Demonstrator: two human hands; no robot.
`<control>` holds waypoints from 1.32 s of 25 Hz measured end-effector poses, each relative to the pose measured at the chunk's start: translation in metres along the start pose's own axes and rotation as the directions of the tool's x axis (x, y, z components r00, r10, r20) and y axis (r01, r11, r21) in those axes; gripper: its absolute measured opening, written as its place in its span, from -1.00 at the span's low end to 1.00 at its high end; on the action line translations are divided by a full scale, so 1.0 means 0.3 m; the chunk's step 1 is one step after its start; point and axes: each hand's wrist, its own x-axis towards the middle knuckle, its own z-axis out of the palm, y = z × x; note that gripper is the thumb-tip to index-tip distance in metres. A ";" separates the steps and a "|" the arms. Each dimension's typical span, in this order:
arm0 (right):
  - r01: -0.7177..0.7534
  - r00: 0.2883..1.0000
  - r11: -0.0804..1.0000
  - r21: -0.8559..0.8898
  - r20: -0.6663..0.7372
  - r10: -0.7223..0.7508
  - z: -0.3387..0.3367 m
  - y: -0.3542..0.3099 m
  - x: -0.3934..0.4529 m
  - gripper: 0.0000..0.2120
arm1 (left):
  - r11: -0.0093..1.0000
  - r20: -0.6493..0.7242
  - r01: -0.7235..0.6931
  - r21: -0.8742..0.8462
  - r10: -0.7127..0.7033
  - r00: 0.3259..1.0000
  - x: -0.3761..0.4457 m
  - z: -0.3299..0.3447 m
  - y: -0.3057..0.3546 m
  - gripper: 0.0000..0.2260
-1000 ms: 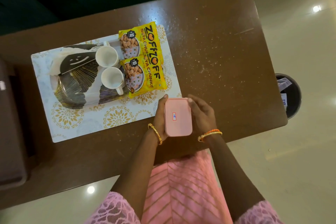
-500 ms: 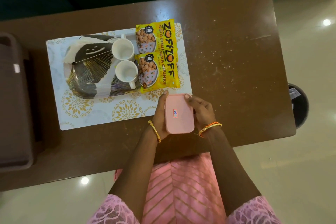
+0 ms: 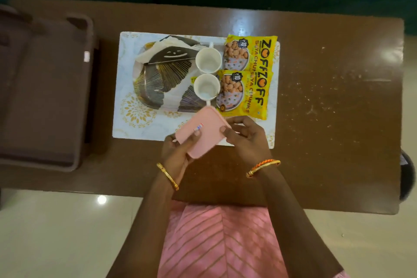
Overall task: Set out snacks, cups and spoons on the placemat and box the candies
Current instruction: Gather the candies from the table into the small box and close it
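I am holding the pink candy box point(image 3: 202, 133) tilted above the near edge of the placemat point(image 3: 126, 119), my left hand point(image 3: 178, 153) gripping its near corner with the thumb laid across the lid, my right hand point(image 3: 244, 136) pinching its far right edge with curled fingers. The lid is covering the box from this angle, so I cannot tell whether any candies are sitting inside; none are showing anywhere on the worktop point(image 3: 327, 108).

Just beyond my hands, the setting is looking largely done. Two yellow snack packets point(image 3: 250, 74) are lying one behind the other on the placemat beyond my right hand, the nearer one overlapping the farther. Two white cups point(image 3: 207, 73) are standing upright just left of the packets, both apparently empty, resting on the edge of a dark-and-gold patterned tray point(image 3: 158, 79) beyond my left hand. A dark holder with a smile cut into it point(image 3: 173, 56) is sitting at the tray's far side, white paper showing behind it. I am seeing no spoons, so by my reading they are left to lay out, along with setting this box down.

Well off to the left of my left hand, a brown crate point(image 3: 45, 97) is resting on the worktop.
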 end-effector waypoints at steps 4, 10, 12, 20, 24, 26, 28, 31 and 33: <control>0.074 0.996 0.979 -0.192 -0.032 -0.082 0.159 -0.041 0.043 -0.88 | 0.981 -0.319 -0.171 -0.089 0.134 0.938 0.072 -0.082 0.080 -0.73; 0.192 0.942 0.924 -0.332 -0.202 -0.268 0.341 -0.089 0.117 -0.82 | 0.943 -0.443 -0.313 0.116 0.331 0.834 0.214 -0.086 0.207 -0.83; 0.224 0.927 0.894 -0.387 -0.198 -0.318 0.381 -0.091 0.142 -0.78 | 0.930 -0.444 -0.308 0.199 0.366 0.818 0.264 -0.073 0.236 -0.77; 0.314 0.873 0.788 -0.530 -0.166 -0.459 0.489 -0.022 0.176 -0.70 | 0.913 -0.461 -0.277 0.298 0.392 0.796 0.368 -0.074 0.248 -0.68; 0.323 0.854 0.688 -0.650 -0.114 -0.508 0.495 0.010 0.173 -0.65 | 0.829 -0.425 -0.357 0.431 0.535 0.730 0.368 -0.074 0.246 -0.71; 0.308 0.862 0.640 -0.704 -0.078 -0.500 0.495 0.024 0.170 -0.59 | 0.793 -0.406 -0.370 0.484 0.578 0.708 0.370 -0.073 0.238 -0.71; 0.300 0.873 0.613 -0.731 -0.048 -0.485 0.497 0.031 0.165 -0.54 | 0.770 -0.400 -0.373 0.519 0.604 0.690 0.370 -0.074 0.236 -0.71; 0.297 0.884 0.611 -0.734 -0.029 -0.466 0.497 0.045 0.161 -0.51 | 0.743 -0.386 -0.401 0.536 0.639 0.666 0.366 -0.074 0.237 -0.70; 0.295 0.895 0.643 -0.707 -0.033 -0.446 0.492 0.055 0.160 -0.52 | 0.685 -0.337 -0.438 0.583 0.694 0.637 0.364 -0.075 0.240 -0.68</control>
